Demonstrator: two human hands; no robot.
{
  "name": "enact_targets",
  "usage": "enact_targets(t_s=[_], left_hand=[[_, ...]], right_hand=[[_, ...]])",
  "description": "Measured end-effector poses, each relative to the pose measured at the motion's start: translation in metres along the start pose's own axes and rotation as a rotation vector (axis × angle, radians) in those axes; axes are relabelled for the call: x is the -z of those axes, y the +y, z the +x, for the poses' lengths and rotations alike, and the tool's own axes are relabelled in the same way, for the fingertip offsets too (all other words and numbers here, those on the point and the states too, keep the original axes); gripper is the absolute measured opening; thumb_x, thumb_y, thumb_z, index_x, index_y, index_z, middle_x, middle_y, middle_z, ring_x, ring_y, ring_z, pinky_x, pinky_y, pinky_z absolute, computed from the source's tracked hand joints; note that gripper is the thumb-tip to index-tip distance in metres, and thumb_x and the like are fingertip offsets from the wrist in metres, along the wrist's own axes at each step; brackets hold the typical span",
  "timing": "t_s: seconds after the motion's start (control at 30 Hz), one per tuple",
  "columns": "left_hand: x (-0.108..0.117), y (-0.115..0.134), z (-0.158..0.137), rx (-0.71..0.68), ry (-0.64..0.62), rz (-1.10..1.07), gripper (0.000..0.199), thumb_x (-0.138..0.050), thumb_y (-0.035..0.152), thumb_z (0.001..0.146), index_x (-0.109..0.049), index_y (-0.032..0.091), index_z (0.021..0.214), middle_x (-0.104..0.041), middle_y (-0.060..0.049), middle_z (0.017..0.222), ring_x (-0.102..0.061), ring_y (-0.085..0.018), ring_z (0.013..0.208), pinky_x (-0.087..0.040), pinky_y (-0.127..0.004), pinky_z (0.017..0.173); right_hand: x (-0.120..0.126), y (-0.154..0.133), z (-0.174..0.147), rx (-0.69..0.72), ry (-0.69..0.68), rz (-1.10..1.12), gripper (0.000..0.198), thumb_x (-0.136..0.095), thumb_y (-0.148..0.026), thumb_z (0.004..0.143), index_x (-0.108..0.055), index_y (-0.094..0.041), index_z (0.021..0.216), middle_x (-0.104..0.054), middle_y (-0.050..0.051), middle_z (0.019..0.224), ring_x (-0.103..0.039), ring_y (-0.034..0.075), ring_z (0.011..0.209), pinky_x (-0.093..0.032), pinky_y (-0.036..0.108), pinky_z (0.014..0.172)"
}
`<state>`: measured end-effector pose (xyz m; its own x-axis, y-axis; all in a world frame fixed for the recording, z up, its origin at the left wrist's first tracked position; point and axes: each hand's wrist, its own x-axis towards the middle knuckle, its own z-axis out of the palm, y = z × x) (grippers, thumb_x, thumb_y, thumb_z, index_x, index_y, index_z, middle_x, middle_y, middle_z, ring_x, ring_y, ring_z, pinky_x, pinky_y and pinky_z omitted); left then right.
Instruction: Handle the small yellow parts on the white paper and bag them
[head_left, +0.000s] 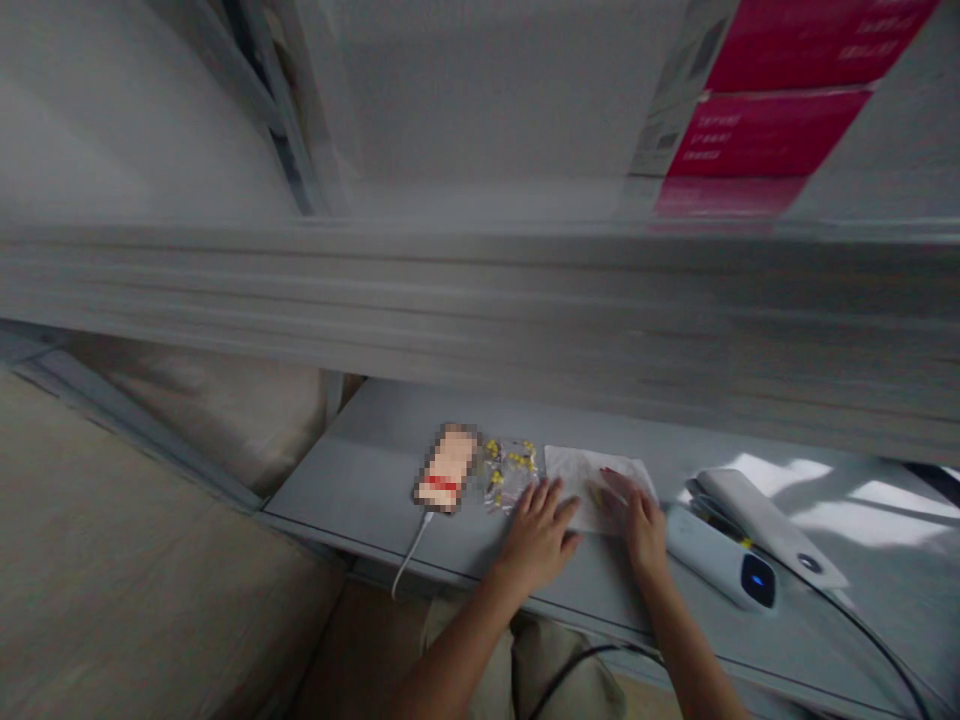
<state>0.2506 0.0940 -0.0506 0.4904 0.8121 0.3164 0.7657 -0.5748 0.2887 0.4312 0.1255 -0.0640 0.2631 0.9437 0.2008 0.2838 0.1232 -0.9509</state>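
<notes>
My left hand (538, 535) rests open on the grey table, fingers spread at the lower left edge of a white sheet (566, 462) that looks like paper or tissue. Just left of those fingers lies a clear plastic bag (514, 465) with several small yellow pieces in it. My right hand (643, 528) is over the sheet's right side, its fingers closed on what looks like a small clear plastic bag (616, 484) with a reddish edge. Blur hides the details of this bag, and a faint yellowish spot shows beside it on the sheet.
A phone (448, 470) with a blurred-out screen and a white cable (409, 560) lies to the left. Right of my hands are a pale device with a blue light (720, 555), a long white device (772, 525) and a black cable. A shelf (450, 310) bearing pink-and-white boxes (772, 130) overhangs the table.
</notes>
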Motion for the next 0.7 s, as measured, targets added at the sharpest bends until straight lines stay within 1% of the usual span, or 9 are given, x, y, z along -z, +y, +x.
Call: enact_targets(t_s=[0.17,0.23,0.33,0.4,0.47,0.57,0.63,0.7], left_hand=[[0.002,-0.001,0.001,0.010,-0.016,-0.031,0.045,-0.036,0.043,0.088,-0.038,0.027,0.129,-0.031,-0.003,0.143,-0.024,-0.020,0.132,-0.023,-0.041,0.109],[0.003,0.000,0.002,0.019,-0.018,-0.043,0.044,-0.037,0.043,0.088,-0.039,0.028,0.129,-0.031,-0.002,0.143,-0.024,-0.020,0.132,-0.022,-0.040,0.109],[0.003,0.000,0.002,0.033,-0.022,-0.059,0.044,-0.037,0.044,0.087,-0.039,0.029,0.128,-0.032,-0.001,0.142,-0.025,-0.020,0.132,-0.021,-0.040,0.109],[0.004,0.001,0.001,0.040,-0.025,-0.060,0.044,-0.038,0.044,0.087,-0.040,0.028,0.128,-0.033,-0.001,0.142,-0.025,-0.019,0.132,-0.022,-0.040,0.109],[0.006,0.001,0.000,0.043,-0.023,-0.055,0.043,-0.038,0.043,0.087,-0.041,0.027,0.128,-0.034,-0.002,0.141,-0.026,-0.020,0.131,-0.022,-0.041,0.109],[0.007,0.003,0.000,0.053,0.003,-0.036,0.042,-0.039,0.043,0.087,-0.042,0.026,0.126,-0.033,-0.005,0.141,-0.023,-0.022,0.133,-0.022,-0.046,0.108],[0.006,0.005,0.001,0.057,0.022,-0.017,0.039,-0.039,0.041,0.087,-0.045,0.024,0.122,-0.034,-0.006,0.140,-0.021,-0.022,0.133,-0.021,-0.048,0.109],[0.007,0.009,0.002,0.049,0.038,-0.002,0.035,-0.038,0.039,0.088,-0.048,0.022,0.118,-0.038,-0.006,0.138,-0.023,-0.021,0.133,-0.020,-0.048,0.109]], right_hand=[[0.014,-0.007,-0.002,-0.056,-0.108,0.060,0.054,-0.037,-0.058,0.081,-0.064,-0.018,0.105,-0.062,0.008,0.113,-0.053,0.025,0.110,-0.035,0.039,0.100],[0.021,-0.006,0.001,-0.101,-0.125,0.096,0.052,-0.038,-0.058,0.081,-0.063,-0.020,0.106,-0.062,0.008,0.114,-0.056,0.024,0.106,-0.039,0.038,0.097],[0.033,0.003,0.009,-0.180,-0.081,0.176,0.052,-0.042,-0.059,0.080,-0.063,-0.019,0.104,-0.062,0.010,0.113,-0.061,0.025,0.097,-0.045,0.039,0.091],[0.040,0.010,0.016,-0.190,-0.056,0.227,0.051,-0.045,-0.059,0.078,-0.063,-0.018,0.103,-0.061,0.011,0.114,-0.060,0.025,0.098,-0.045,0.040,0.091],[0.044,0.014,0.021,-0.190,-0.077,0.248,0.052,-0.048,-0.060,0.076,-0.063,-0.018,0.102,-0.062,0.011,0.114,-0.059,0.026,0.100,-0.043,0.041,0.093],[0.046,0.014,0.025,-0.200,-0.094,0.232,0.052,-0.051,-0.061,0.073,-0.064,-0.018,0.099,-0.064,0.012,0.109,-0.060,0.027,0.099,-0.041,0.044,0.095],[0.045,0.012,0.025,-0.188,-0.066,0.197,0.051,-0.052,-0.061,0.072,-0.065,-0.018,0.096,-0.065,0.012,0.106,-0.060,0.028,0.097,-0.041,0.046,0.094],[0.044,0.010,0.023,-0.134,-0.022,0.145,0.050,-0.050,-0.060,0.073,-0.067,-0.018,0.094,-0.066,0.012,0.102,-0.061,0.029,0.094,-0.044,0.046,0.091]])
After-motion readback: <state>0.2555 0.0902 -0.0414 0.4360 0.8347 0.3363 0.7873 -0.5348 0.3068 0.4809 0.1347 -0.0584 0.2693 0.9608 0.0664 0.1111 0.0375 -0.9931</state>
